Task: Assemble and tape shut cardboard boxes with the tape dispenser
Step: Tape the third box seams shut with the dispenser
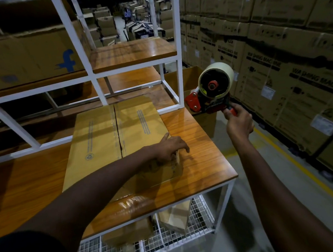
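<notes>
— Where's the left hand (172, 148)?

— In the middle of the frame, lying on the near right corner of the cardboard box (112, 142). Its fingers are spread and fairly straight. The forefinger lies along the box's top edge and the others hang over the right side. It presses on the box rather than gripping it.

— And the box itself?

— It lies flat on the wooden table (201, 143), centre of the frame, with both top flaps folded down and meeting at a seam down the middle. A dark gap shows along the nearer part of that seam.

— The right hand (239, 121)?

— Right of centre, raised in the air beyond the table's right edge. It's curled tightly round the red handle of the tape dispenser (210, 96), which points left toward the box but is well apart from it. The pale tape roll (219, 68) sits on top.

— Behind it?

— Stacked cartons (274, 51) fill the right side, and a white frame (92, 75) stands at upper left.
</notes>
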A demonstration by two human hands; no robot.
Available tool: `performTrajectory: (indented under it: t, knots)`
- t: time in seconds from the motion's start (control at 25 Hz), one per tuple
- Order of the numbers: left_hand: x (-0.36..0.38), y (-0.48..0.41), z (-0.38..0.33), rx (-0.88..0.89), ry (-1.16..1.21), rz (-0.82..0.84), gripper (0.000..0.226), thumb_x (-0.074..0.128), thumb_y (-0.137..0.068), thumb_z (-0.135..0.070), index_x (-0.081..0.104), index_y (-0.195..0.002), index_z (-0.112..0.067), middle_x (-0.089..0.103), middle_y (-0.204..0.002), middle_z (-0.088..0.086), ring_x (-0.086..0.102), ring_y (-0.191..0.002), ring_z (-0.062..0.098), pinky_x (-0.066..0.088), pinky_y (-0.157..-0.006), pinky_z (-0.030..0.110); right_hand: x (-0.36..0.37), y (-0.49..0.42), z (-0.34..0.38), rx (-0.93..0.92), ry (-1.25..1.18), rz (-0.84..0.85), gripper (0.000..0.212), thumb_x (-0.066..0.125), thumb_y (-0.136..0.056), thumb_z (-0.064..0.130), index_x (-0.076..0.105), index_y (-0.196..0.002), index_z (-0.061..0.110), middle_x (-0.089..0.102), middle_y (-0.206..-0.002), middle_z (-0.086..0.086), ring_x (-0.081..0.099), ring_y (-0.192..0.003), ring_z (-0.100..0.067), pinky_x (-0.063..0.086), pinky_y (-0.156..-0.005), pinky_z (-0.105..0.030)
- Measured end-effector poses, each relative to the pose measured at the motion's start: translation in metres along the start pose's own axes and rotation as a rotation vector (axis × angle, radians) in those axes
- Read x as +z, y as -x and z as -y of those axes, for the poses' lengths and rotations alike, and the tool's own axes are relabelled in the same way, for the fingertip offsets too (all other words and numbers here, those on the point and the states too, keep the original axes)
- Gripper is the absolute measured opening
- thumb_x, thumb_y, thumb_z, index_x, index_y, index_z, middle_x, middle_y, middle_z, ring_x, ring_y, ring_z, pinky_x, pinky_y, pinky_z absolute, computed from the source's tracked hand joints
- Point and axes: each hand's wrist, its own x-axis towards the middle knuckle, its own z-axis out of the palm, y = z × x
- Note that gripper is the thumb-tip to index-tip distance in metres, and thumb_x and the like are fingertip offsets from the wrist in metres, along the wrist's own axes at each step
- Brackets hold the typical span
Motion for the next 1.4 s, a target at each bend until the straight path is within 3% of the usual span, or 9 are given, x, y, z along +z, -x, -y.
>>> performTrajectory:
  t: [0.24, 0.4, 0.56, 0.72, 0.84, 1.04, 1.24, 1.32, 1.4]
  knots:
    - [0.015, -0.001, -0.006, -0.131, -0.209, -0.097, 0.07, 0.071, -0.082, -0.037, 0.036, -0.142, -0.026, 0.024, -0.157, 0.011, 0.005, -0.148, 0.035, 0.0, -0.115, 0.06, -0.008, 0.002, -0.006, -0.002, 0.002, -0.009, 0.032, 0.062, -0.092, 0.033, 0.063, -0.124, 0.032, 0.061, -0.13, -0.003, 0.042, -0.131, -0.027, 0.022, -0.108, -0.046]
    - [0.021, -0.003, -0.014, -0.309, -0.179, -0.125, 0.078, 0.069, -0.087, -0.027, 0.023, -0.15, -0.03, -0.006, -0.161, 0.02, -0.014, -0.144, 0.047, -0.004, -0.116, 0.061, -0.011, 0.005, -0.008, 0.007, 0.016, -0.003, 0.034, 0.061, -0.093, 0.032, 0.062, -0.127, 0.031, 0.057, -0.136, -0.004, 0.038, -0.134, -0.028, 0.019, -0.11, -0.045]
    - [0.016, -0.001, -0.011, -0.281, -0.153, -0.058, 0.089, 0.072, -0.083, -0.026, 0.017, -0.152, -0.03, -0.013, -0.16, 0.023, -0.018, -0.145, 0.044, -0.004, -0.116, 0.061, -0.014, 0.007, -0.002, -0.052, 0.027, 0.005, 0.033, 0.061, -0.094, 0.032, 0.062, -0.126, 0.029, 0.059, -0.131, -0.007, 0.04, -0.13, -0.03, 0.022, -0.108, -0.047]
    - [0.024, 0.014, 0.002, -0.424, -0.075, -0.16, 0.104, 0.048, -0.08, -0.077, 0.001, -0.156, -0.023, -0.019, -0.159, 0.022, -0.013, -0.147, 0.04, -0.004, -0.117, 0.057, -0.019, 0.007, -0.004, -0.335, 0.115, 0.008, 0.03, 0.055, -0.096, 0.032, 0.061, -0.123, 0.021, 0.062, -0.12, -0.009, 0.044, -0.116, -0.036, 0.032, -0.097, -0.048]
    - [0.035, 0.022, 0.001, -0.683, 0.055, -0.284, 0.113, 0.018, -0.071, -0.094, -0.003, -0.156, -0.021, -0.015, -0.16, 0.021, -0.01, -0.148, 0.04, -0.004, -0.115, 0.059, -0.019, 0.0, -0.007, -0.369, 0.373, -0.034, 0.031, 0.049, -0.097, 0.041, 0.059, -0.122, 0.023, 0.059, -0.118, -0.01, 0.044, -0.11, -0.036, 0.029, -0.098, -0.049]
    - [0.027, 0.019, -0.016, -0.716, 0.09, -0.266, 0.096, 0.034, -0.085, -0.076, 0.004, -0.156, -0.018, -0.006, -0.163, 0.014, -0.005, -0.147, 0.043, 0.001, -0.112, 0.068, -0.007, 0.018, -0.006, -0.269, 0.261, -0.019, 0.028, 0.056, -0.096, 0.029, 0.06, -0.123, 0.022, 0.06, -0.126, -0.007, 0.043, -0.118, -0.036, 0.029, -0.097, -0.047]
    - [0.035, 0.071, -0.047, -0.697, -0.06, -0.478, 0.077, 0.042, -0.078, -0.076, 0.045, -0.129, -0.018, 0.045, -0.133, 0.015, 0.041, -0.118, 0.037, 0.03, -0.093, 0.051, 0.001, 0.033, 0.01, -0.247, 0.244, -0.047, 0.028, 0.059, -0.095, 0.026, 0.062, -0.123, 0.022, 0.061, -0.126, -0.005, 0.043, -0.12, -0.036, 0.029, -0.097, -0.047]
    - [0.028, 0.077, -0.046, -0.795, -0.01, -0.457, 0.089, 0.048, -0.072, -0.08, 0.042, -0.134, -0.017, 0.04, -0.138, 0.019, 0.038, -0.122, 0.039, 0.028, -0.096, 0.051, 0.008, 0.045, 0.018, -0.215, 0.212, -0.049, 0.028, 0.058, -0.095, 0.025, 0.062, -0.123, 0.022, 0.061, -0.126, -0.007, 0.042, -0.122, -0.035, 0.028, -0.098, -0.046]
    - [0.024, 0.07, -0.041, -0.776, 0.113, -0.26, 0.11, 0.053, -0.069, -0.081, 0.018, -0.152, -0.017, 0.009, -0.158, 0.021, 0.012, -0.14, 0.049, 0.012, -0.107, 0.065, 0.015, 0.059, 0.024, -0.187, 0.169, -0.041, 0.027, 0.058, -0.095, 0.024, 0.063, -0.122, 0.022, 0.061, -0.126, -0.009, 0.041, -0.124, -0.035, 0.027, -0.1, -0.046]
